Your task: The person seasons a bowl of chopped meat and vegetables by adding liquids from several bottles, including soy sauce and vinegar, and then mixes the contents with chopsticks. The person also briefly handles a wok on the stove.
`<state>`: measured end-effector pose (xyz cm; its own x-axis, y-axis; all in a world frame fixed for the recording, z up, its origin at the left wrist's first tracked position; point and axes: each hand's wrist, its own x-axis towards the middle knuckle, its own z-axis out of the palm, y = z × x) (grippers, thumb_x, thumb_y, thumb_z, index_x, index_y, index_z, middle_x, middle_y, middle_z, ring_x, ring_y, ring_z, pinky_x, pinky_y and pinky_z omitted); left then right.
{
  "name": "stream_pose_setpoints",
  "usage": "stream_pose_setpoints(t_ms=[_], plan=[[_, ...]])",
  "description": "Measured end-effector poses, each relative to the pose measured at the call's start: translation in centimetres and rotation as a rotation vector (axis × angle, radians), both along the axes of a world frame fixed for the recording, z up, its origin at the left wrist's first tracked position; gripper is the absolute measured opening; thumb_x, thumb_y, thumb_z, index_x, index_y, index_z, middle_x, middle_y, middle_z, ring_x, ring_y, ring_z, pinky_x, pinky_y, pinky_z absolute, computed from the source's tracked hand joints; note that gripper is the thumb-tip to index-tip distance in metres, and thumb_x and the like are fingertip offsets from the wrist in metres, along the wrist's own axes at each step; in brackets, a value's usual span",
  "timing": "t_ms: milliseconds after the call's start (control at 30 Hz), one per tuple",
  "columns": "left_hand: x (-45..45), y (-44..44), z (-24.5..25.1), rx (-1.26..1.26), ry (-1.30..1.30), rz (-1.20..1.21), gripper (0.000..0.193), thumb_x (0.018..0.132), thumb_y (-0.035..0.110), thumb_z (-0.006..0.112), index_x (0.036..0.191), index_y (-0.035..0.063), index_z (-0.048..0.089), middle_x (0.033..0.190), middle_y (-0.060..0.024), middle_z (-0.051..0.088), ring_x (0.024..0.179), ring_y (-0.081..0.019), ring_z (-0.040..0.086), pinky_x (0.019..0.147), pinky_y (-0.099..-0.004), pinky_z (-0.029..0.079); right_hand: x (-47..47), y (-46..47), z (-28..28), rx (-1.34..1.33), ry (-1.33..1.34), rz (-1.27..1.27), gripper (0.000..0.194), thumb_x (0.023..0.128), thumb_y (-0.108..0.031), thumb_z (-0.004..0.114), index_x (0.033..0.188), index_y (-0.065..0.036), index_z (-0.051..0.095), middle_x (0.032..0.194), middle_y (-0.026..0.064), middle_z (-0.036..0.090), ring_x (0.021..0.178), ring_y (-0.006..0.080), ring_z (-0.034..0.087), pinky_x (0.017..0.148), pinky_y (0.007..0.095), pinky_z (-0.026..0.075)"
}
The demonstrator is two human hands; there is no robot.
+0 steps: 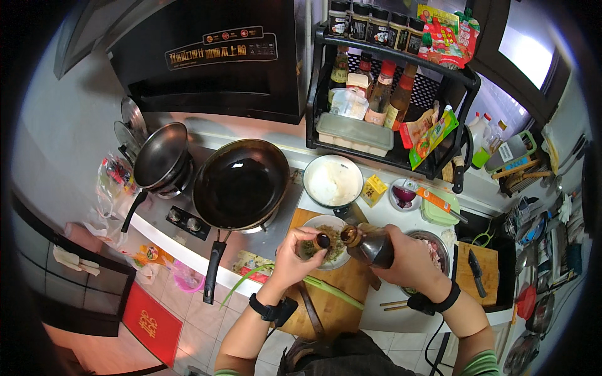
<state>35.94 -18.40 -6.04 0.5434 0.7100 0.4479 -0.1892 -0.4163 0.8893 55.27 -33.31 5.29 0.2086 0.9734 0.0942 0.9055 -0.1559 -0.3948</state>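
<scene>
My left hand (296,251) pinches a small round cap or cup (322,241) with a dark inside; I cannot tell whether it holds liquid. In my right hand (409,261) is a dark glass sauce bottle (374,246), tilted with its uncapped mouth close beside the cap. Both hands are above a white dish (321,219) of chopped green and pale bits. The dish rests on a wooden cutting board (345,317), where a long green scallion (334,291) and a narrow dark strip-like object (309,308) lie. A metal bowl (447,244) with pink meat sits partly behind my right hand.
A wok (242,183) and a frying pan (162,152) stand on the stove, handles towards the front. Behind the board are a white bowl (334,181) and a yellow box (375,190). A black spice rack (312,94) stands behind. A knife (476,272) lies on a small board at right.
</scene>
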Motion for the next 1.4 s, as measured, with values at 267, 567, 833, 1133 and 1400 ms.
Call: stream_pose_setpoints(t_ms=[267, 567, 833, 1133, 1400], plan=[[-0.1, 2.6, 0.2, 0.397, 0.477, -0.019, 0.034, 0.072, 0.006, 0.072, 0.097, 0.0029, 0.05, 0.102, -0.013, 0.059, 0.096, -0.0324, 0.057, 0.084, -0.0362, 0.047, 0.7, -3.8, -1.1, 0.051, 0.022, -0.113, 0.067, 0.061, -0.03, 0.081, 0.115, -0.005, 0.049, 0.09, 0.0167, 0.064, 0.079, 0.036, 0.064, 0.065, 0.0419, 0.053], [1.0, 2.6, 1.4, 0.554, 0.548, -0.044, 0.028, 0.074, 0.009, 0.069, 0.096, 0.0026, 0.052, 0.099, -0.0132, 0.059, 0.093, -0.0351, 0.056, 0.082, -0.0396, 0.046, 2.0, -6.4, -1.4, 0.117, 0.022, -0.159, 0.058, 0.063, -0.029, 0.08, 0.107, -0.005, 0.051, 0.087, 0.0162, 0.063, 0.077, 0.0367, 0.063, 0.063, 0.0413, 0.052], [1.2, 0.8, 3.6, 0.117, 0.203, -0.053, 0.033, 0.071, -0.001, 0.074, 0.096, 0.0031, 0.052, 0.105, -0.0123, 0.061, 0.101, -0.0207, 0.059, 0.088, -0.0297, 0.045, 0.9, -6.2, -4.3, 0.088, 0.118, -0.141, 0.062, 0.063, -0.03, 0.078, 0.111, -0.003, 0.049, 0.088, 0.0168, 0.063, 0.078, 0.0352, 0.064, 0.062, 0.0409, 0.052], [-0.1, -0.9, 8.1, 0.135, 0.153, -0.263, 0.037, 0.07, 0.0, 0.076, 0.098, 0.0038, 0.054, 0.105, -0.0107, 0.061, 0.099, -0.0186, 0.06, 0.087, -0.0292, 0.046, -2.6, -4.2, -5.0, 0.086, 0.19, -0.1, 0.069, 0.066, -0.034, 0.076, 0.117, -0.002, 0.043, 0.093, 0.018, 0.064, 0.084, 0.0341, 0.064, 0.066, 0.0408, 0.052], [-0.3, 0.2, 13.7, 0.565, 0.404, -0.339, 0.033, 0.074, 0.007, 0.073, 0.102, 0.0046, 0.054, 0.105, -0.0098, 0.061, 0.098, -0.0263, 0.058, 0.085, -0.0329, 0.046, -3.2, -3.3, -3.8, 0.1, 0.182, -0.127, 0.072, 0.063, -0.036, 0.078, 0.118, -0.004, 0.044, 0.094, 0.0181, 0.063, 0.085, 0.035, 0.064, 0.071, 0.0411, 0.052]])
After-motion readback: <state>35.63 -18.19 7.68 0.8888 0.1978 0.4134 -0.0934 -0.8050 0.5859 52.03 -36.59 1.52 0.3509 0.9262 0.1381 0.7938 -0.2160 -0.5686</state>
